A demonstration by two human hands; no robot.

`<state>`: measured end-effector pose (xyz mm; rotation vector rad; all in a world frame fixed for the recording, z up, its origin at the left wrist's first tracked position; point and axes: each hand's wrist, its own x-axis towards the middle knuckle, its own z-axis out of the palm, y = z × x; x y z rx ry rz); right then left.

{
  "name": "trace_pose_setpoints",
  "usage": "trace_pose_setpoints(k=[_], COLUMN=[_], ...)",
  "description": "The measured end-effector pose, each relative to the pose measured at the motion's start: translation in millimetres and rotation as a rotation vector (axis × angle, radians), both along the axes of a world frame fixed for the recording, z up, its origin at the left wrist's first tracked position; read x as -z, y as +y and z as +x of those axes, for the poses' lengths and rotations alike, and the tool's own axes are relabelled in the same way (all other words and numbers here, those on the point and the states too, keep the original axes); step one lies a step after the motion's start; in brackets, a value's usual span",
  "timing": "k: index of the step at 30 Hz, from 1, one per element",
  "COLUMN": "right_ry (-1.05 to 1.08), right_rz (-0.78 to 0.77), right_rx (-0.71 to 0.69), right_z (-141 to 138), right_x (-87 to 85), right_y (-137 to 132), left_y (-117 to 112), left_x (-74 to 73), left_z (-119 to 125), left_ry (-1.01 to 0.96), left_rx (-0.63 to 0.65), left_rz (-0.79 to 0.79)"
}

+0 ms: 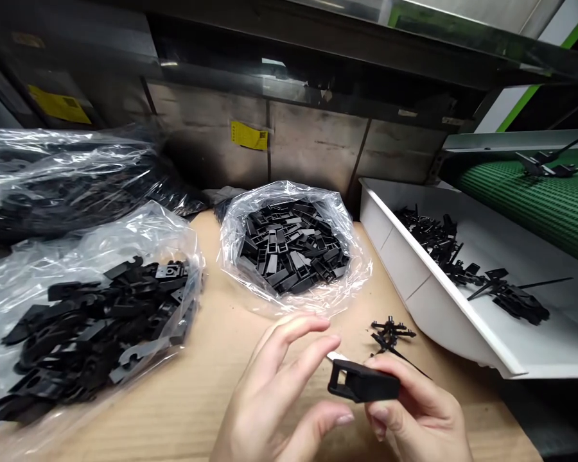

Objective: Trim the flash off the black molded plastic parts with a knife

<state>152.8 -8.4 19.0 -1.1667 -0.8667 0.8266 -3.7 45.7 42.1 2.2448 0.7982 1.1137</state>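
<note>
A black plastic clip-like part (366,381) with a rectangular opening at its left end is pinched between the thumb and fingers of my right hand (421,410). My left hand (282,391) is just left of it, fingers spread and curved, holding nothing. A small white sliver (336,355) shows behind the part; what it belongs to is hidden. Beyond my right hand, a black branched plastic sprue (390,333) lies on the tan tabletop (212,359). Ahead of my hands stands a clear plastic bag (236,273), its mouth open, full of similar black parts (293,247).
At left, another clear bag (139,224) holds differently shaped black parts (91,327); a large filled bag (77,173) lies behind it. To the right, a white tray (414,295) contains black sprues (433,244) beside a green conveyor belt (525,199). A metal panel (308,141) closes the back.
</note>
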Motion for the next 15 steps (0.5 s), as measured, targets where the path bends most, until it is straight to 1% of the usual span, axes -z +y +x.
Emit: trace_pose_setpoints(k=[6, 9, 12, 13, 15], right_ry=[0.015, -0.004, -0.061, -0.096, -0.183], right_rz=[-0.016, -0.027, -0.028, -0.026, -0.022], right_rx=[-0.036, -0.036, -0.003, 0.023, 0.081], right_z=[-2.8, -3.8, -7.0, -8.1, -8.4], right_x=[8.9, 11.3, 11.6, 11.2, 9.4], right_y=[2.0, 2.3, 4.3, 5.0, 4.8], left_y=[-2.6, -5.0, 3.6, 11.7, 36.0], left_x=[2.3, -0.8, -12.4, -18.6, -34.1], left_z=[-3.5, -7.4, -8.0, -6.4, -1.7], left_ry=[-0.001, 0.014, 0.061, 0.08, 0.139], left_rx=[-0.027, -0.029, -0.012, -0.01, -0.02], left_rz=[-0.046, -0.011, 0.09, 0.148, 0.271])
